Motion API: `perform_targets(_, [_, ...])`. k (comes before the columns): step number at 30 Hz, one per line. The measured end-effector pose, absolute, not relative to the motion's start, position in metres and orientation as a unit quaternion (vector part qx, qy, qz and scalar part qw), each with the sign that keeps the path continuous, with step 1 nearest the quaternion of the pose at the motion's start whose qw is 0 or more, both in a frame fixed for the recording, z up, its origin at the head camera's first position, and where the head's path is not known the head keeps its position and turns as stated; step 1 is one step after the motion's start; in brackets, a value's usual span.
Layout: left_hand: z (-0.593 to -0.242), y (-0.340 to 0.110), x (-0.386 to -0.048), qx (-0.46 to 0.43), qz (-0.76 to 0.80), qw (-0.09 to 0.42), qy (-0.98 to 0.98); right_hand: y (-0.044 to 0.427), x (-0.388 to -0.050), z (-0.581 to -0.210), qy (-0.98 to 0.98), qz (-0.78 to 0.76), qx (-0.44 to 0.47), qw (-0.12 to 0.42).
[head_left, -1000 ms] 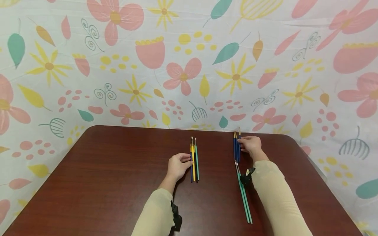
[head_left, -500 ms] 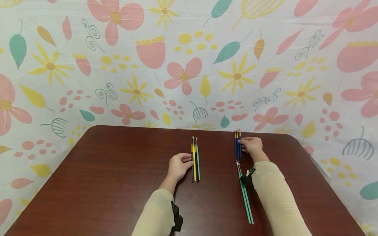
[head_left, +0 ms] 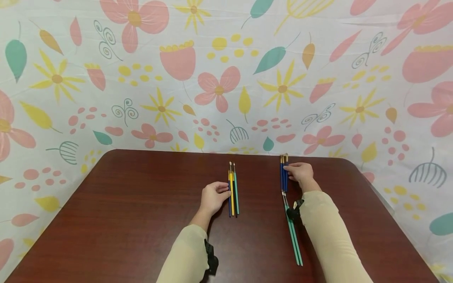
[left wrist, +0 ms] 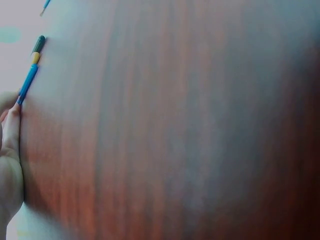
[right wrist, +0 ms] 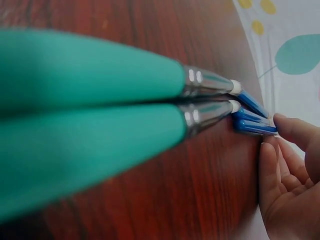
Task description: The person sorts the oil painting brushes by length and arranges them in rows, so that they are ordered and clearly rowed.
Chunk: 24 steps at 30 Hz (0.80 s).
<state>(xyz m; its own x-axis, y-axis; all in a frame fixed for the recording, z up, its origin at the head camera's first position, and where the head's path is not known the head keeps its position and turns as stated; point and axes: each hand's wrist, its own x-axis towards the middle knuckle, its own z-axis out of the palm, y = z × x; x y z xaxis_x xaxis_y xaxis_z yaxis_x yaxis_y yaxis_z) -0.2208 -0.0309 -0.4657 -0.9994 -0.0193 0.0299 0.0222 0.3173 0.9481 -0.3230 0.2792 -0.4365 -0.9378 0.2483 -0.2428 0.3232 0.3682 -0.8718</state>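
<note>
In the head view my left hand holds a blue paintbrush between thumb and fingers, at the left side of a small group. Beside it lie a yellow paintbrush, a dark-handled one and a green paintbrush, bristles toward the wall. My right hand pinches the rightmost of three blue paintbrushes lying side by side at the far edge; the right wrist view shows thumb and finger at that blue paintbrush. Two green paintbrushes lie below, their bristles close to the blue handle ends.
A dark reddish-brown table spreads under both hands. Behind its far edge hangs a white cloth printed with flowers and leaves. Black wrist cameras are strapped at both sleeves.
The blue paintbrush in my right hand has slid slightly toward me, its tip now almost level with the two beside it. My left hand keeps its place.
</note>
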Motion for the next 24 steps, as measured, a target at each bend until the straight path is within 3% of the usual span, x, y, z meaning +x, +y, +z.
perform_targets(24, [-0.461,-0.029,-0.217,0.012,-0.583,0.009,-0.813,0.279,-0.307,-0.430,0.831,-0.538,0.129,0.065])
